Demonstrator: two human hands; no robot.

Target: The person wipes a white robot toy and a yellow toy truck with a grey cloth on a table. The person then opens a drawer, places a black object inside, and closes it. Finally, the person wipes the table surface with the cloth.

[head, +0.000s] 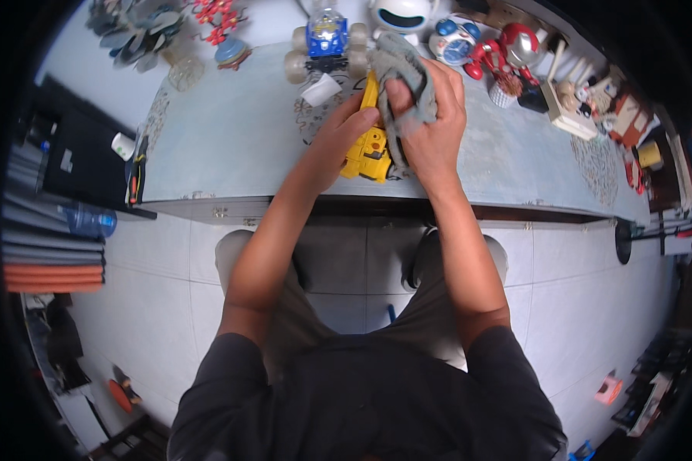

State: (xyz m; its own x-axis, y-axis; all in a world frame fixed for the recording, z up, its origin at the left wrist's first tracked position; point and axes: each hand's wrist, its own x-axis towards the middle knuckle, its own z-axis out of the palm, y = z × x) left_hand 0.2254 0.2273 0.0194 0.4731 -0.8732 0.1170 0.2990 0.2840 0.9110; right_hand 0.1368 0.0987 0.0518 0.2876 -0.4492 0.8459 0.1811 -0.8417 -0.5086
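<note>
A yellow plastic toy (369, 152), perhaps a construction vehicle, is held over the front middle of the tabletop. My left hand (337, 138) grips it from the left, thumb lying across its yellow upper part. In my right hand (438, 127) is a bunched grey-green cloth (401, 60), pressed against the toy's right side. Cloth and fingers hide part of the toy. Just beyond my left hand lies a crumpled white tissue (321, 90). Behind that stands a blue toy truck (326, 40) with large clear wheels.
The pale blue patterned table (236, 132) bears a blue vase (230, 52) at the back left and a glass vase (185, 72). Toward the right are an alarm clock (454, 43), a red robot figure (513, 49), a small potted plant (504, 92) and a white box (568, 112). Pliers (138, 170) lie at the left edge.
</note>
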